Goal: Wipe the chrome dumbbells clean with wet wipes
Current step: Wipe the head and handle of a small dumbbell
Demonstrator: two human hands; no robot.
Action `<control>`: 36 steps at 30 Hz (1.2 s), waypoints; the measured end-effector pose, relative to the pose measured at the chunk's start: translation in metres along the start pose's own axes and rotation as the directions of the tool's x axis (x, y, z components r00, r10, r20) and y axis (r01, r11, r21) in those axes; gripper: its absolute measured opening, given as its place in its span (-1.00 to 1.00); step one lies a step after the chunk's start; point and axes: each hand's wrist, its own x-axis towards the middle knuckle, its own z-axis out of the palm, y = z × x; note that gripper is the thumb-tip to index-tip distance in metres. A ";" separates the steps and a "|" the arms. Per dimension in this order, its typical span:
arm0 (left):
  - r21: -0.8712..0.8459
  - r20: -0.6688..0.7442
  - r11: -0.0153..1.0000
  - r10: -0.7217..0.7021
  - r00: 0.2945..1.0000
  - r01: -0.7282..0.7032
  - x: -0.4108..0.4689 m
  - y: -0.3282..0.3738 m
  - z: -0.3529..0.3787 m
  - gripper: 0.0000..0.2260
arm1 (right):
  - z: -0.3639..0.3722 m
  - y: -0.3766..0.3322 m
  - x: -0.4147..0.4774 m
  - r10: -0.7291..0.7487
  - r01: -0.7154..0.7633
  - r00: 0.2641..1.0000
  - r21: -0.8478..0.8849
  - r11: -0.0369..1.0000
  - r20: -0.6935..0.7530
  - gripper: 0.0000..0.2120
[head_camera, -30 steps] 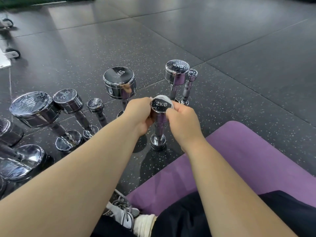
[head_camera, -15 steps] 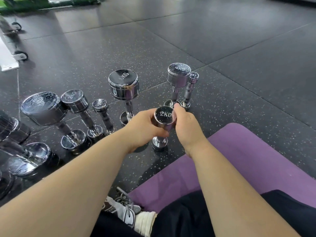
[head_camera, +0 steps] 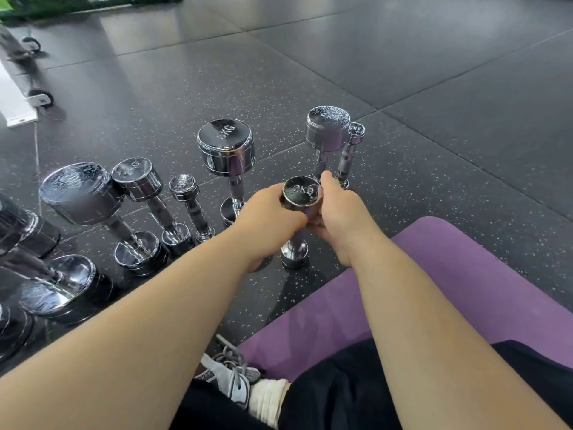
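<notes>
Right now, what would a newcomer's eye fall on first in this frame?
The left hand and right hand meet at the centre, gripping a small dumbbell that stands upright on the dark speckled floor, its top stamped 2KG. Other dumbbells, all chrome, stand on end to its left and behind it. A purple mat fills the lower right.
</notes>
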 end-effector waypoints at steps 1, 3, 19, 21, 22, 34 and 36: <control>-0.053 -0.024 0.999 -0.005 1.000 0.004 0.001 -0.001 -0.001 -0.81 | -0.003 0.001 -0.001 0.023 -0.033 0.998 0.148 0.988 0.063 -0.45; -0.071 -0.110 0.997 -0.008 0.994 0.000 0.002 -0.005 -0.004 -0.77 | -0.012 0.004 -0.005 0.022 -0.109 0.978 0.424 0.899 0.206 -0.55; -0.252 -0.135 0.967 -0.078 0.988 0.041 0.000 -0.018 0.003 -0.76 | -0.006 0.025 0.008 -0.156 0.053 0.951 0.357 0.933 0.266 -0.57; -0.197 -0.158 0.980 -0.018 0.987 -0.014 0.004 -0.020 -0.001 -0.59 | -0.003 0.027 0.006 -0.158 0.060 0.946 0.327 0.943 0.283 -0.58; -0.171 -0.145 0.985 0.010 0.989 -0.035 0.005 -0.018 -0.003 -0.54 | -0.001 0.028 0.004 -0.166 0.067 0.941 0.317 0.946 0.296 -0.56; -0.129 -0.190 0.992 -0.030 0.981 0.005 0.009 0.002 -0.005 -0.39 | 0.005 0.040 0.011 -0.166 0.116 0.948 0.191 0.975 0.273 -0.69; -0.158 -0.158 0.987 -0.033 0.987 0.008 0.007 0.001 -0.005 -0.46 | 0.007 0.039 0.009 -0.161 0.113 0.950 0.184 0.976 0.268 -0.65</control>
